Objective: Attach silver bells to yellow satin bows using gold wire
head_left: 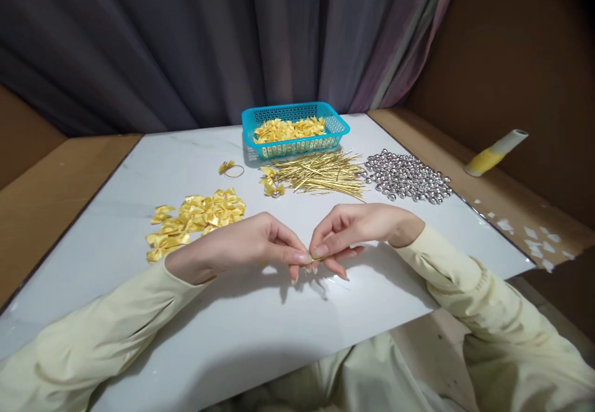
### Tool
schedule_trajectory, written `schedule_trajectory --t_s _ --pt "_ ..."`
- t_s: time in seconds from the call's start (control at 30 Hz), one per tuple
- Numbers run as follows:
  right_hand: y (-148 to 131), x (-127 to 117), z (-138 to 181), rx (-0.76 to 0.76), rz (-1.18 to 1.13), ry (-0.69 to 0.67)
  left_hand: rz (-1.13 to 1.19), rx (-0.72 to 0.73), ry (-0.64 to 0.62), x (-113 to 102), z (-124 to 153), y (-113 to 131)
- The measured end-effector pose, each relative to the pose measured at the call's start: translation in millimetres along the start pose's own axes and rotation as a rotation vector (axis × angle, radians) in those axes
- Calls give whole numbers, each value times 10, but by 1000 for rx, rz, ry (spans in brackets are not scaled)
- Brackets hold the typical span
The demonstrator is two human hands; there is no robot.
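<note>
My left hand (260, 241) and my right hand (357, 232) meet above the white tabletop, thumbs and forefingers pinched close together. Between the fingertips runs a short piece of gold wire (317, 259), gripped by both hands; most of it is hidden by the fingers. Beyond my left wrist lies a heap of yellow satin bows (204, 214). Straight ahead, past the fingers, is a pile of gold wire ties (323, 173). A spread of silver beads (409, 176) lies beyond my right hand.
A blue plastic basket (297, 147) with more yellow bows stands at the back. A wire ring with a bow (227, 167) and a bow cluster (272, 183) lie before it. At right are a yellow-and-white tube (497, 153) and white paper scraps (534, 235).
</note>
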State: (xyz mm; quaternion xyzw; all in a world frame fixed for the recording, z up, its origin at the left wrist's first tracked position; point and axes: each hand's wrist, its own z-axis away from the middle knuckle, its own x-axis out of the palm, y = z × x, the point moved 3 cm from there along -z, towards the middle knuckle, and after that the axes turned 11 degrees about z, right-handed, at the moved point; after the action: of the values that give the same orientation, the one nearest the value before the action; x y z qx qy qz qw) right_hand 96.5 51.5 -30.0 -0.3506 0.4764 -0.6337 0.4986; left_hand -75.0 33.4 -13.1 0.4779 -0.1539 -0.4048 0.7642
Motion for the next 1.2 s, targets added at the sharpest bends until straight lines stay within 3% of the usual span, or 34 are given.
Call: schedule_trajectory --t_s 1.2 --pt "49 -11 -30 -38 59 -19 68 -50 -29 2 29 -24"
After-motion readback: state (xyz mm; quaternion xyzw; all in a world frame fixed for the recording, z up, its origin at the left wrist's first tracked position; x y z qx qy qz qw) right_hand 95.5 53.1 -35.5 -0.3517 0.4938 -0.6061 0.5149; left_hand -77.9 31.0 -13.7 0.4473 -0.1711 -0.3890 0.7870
